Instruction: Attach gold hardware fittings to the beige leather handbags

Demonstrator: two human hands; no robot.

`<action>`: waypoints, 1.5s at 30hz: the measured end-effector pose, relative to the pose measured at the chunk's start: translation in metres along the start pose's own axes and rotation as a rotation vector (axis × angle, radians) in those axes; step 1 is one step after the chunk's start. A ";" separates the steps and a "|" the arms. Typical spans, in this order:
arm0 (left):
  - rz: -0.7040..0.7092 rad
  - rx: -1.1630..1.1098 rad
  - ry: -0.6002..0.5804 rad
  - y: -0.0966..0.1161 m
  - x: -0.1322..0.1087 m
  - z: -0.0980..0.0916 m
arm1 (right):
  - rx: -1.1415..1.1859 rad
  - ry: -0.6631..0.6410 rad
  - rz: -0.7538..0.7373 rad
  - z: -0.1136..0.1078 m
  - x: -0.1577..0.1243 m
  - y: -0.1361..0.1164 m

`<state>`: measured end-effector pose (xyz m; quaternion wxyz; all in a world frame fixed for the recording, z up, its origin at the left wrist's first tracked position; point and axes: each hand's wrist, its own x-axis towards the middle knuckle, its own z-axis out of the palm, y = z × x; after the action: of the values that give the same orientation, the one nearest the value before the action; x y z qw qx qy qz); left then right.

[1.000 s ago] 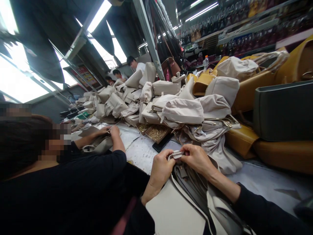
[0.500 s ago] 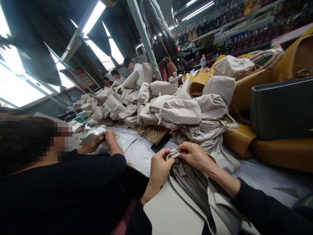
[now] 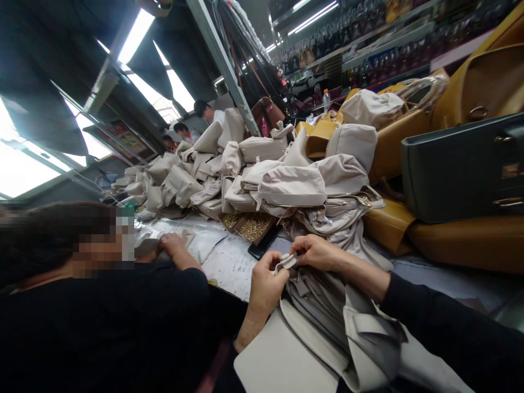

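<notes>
A beige handbag [image 3: 311,338] lies in front of me on the table, its grey inside showing. Both my hands pinch a small beige strap tab [image 3: 286,261] at the bag's top edge. My left hand [image 3: 266,286] grips the tab from the left with fingers curled. From the right, my right hand [image 3: 317,252] holds the same tab between thumb and fingers. A small metal clasp [image 3: 302,285] sits on the bag just below the tab.
A co-worker in black sits close on my left, hands [image 3: 170,243] on a beige piece. A box of gold hardware [image 3: 256,225] and a dark phone [image 3: 262,246] lie ahead. Beige bags [image 3: 292,185] are heaped behind; mustard bags [image 3: 462,240] and a dark green bag [image 3: 458,169] stand right.
The view has swung slightly right and down. My hands stay pinched on the tab, drawn a little lower and leftward in view. The co-worker's hands have shifted on their piece.
</notes>
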<state>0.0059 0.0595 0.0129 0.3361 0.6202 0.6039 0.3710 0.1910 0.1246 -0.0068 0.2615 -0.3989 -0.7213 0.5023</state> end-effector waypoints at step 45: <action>0.626 0.091 0.295 -0.037 -0.041 0.002 | -0.278 0.491 -0.665 0.057 -0.060 -0.008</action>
<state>-0.0107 0.0201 -0.0228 0.0873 0.7295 0.4422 0.5144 0.1770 0.0438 -0.0182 0.5166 -0.2841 -0.7877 0.1789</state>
